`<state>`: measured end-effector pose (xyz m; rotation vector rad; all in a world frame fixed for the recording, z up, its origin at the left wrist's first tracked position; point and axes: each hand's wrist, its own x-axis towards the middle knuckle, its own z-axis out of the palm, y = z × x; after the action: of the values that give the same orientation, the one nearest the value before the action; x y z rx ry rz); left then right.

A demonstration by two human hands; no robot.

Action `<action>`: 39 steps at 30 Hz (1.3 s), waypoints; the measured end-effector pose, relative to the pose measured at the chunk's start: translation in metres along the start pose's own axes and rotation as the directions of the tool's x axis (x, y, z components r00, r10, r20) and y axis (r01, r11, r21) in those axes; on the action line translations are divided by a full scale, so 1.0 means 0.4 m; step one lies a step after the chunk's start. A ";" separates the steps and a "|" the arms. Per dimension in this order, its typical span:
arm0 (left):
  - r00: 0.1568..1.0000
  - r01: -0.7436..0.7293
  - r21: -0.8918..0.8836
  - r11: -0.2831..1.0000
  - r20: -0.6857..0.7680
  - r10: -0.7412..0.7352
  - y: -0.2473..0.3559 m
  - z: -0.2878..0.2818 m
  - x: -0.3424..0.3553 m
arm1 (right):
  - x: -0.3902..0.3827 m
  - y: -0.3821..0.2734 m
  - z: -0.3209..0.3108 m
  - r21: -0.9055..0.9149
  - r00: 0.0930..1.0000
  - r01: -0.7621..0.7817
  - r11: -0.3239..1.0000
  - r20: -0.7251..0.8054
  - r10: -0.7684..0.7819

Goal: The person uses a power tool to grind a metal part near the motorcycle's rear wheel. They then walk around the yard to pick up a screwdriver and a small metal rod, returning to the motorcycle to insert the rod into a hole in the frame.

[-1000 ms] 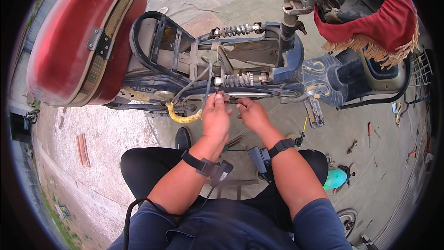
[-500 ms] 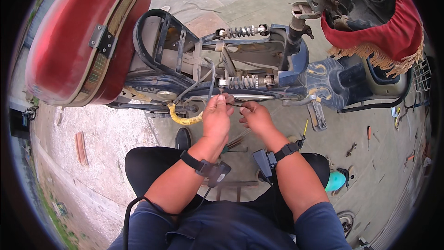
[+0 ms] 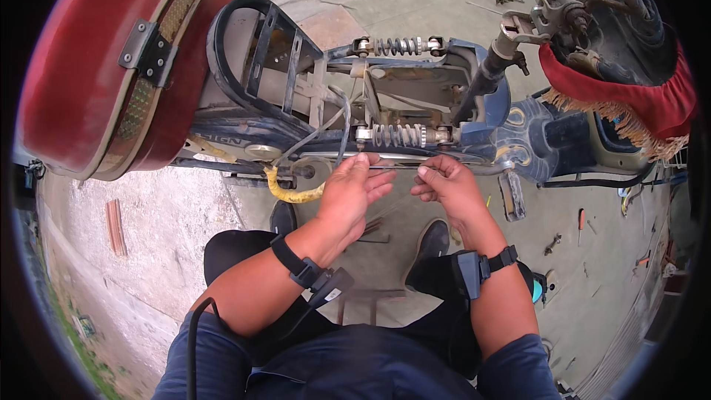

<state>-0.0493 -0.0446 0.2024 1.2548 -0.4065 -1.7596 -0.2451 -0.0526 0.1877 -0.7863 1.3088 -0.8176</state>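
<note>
A thin dark rod or cable [image 3: 400,168] runs between my two hands, close to the near side of a partly stripped scooter [image 3: 289,104]. My left hand [image 3: 348,196] has its thumb and forefinger closed at the left end, below the near coil-spring shock absorber [image 3: 400,135]; its other fingers extend to the right. What exactly lies under that thumb is hard to make out. My right hand [image 3: 449,187] pinches the other end between thumb and forefinger, its other fingers curled. Left of my left hand is a curved yellow-wrapped bar [image 3: 292,194].
A red case [image 3: 67,67] stands at the left on the scooter's rear. Its fringed red cover [image 3: 644,115] hangs at the right. A pedal [image 3: 512,195] juts toward me. On the ground lie a screwdriver [image 3: 581,219] and reddish strips [image 3: 115,227]. My shoe [image 3: 429,248] is below my hands.
My hands have moved apart, the right one to the right, so more of the thin rod or cable shows between them. The view has shifted slightly.
</note>
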 end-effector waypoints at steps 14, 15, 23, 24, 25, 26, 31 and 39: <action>0.999 0.001 -0.115 0.993 0.053 0.005 -0.008 -0.003 0.005 | -0.038 -0.032 0.023 0.176 0.999 0.028 0.984 -0.048 -0.019; 0.999 0.009 -0.114 0.993 0.048 -0.004 -0.006 -0.003 0.004 | -0.041 -0.031 0.029 0.172 0.998 0.050 0.984 -0.050 -0.042; 0.994 0.080 -0.166 0.983 0.086 -0.066 -0.005 -0.019 0.009 | -0.073 -0.049 0.084 -0.019 0.916 0.401 0.916 -0.014 -0.402; 0.992 0.090 -0.182 0.979 0.104 -0.072 -0.003 -0.021 0.009 | -0.075 -0.047 0.096 -0.007 0.897 0.442 0.897 -0.004 -0.442; 0.989 0.101 -0.197 0.975 0.123 -0.078 -0.001 -0.023 0.010 | -0.078 -0.047 0.106 0.005 0.877 0.481 0.877 0.007 -0.481; 0.986 0.113 -0.213 0.971 0.142 -0.083 0.000 -0.025 0.010 | -0.079 -0.052 0.113 -0.105 0.840 0.542 0.833 0.037 -0.542; 0.980 0.147 -0.328 0.933 0.174 -0.093 -0.012 -0.039 0.024 | -0.087 -0.095 0.143 -0.425 0.716 0.663 0.616 0.122 -0.687; 0.983 0.128 -0.299 0.946 0.162 -0.082 -0.012 -0.048 0.030 | -0.071 -0.061 0.138 -0.190 0.802 0.583 0.790 -0.024 -0.597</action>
<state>-0.0358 -0.0473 0.1839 0.9421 -0.1395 -1.9282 -0.1939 -0.0386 0.2282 -1.3571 1.2240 -1.2547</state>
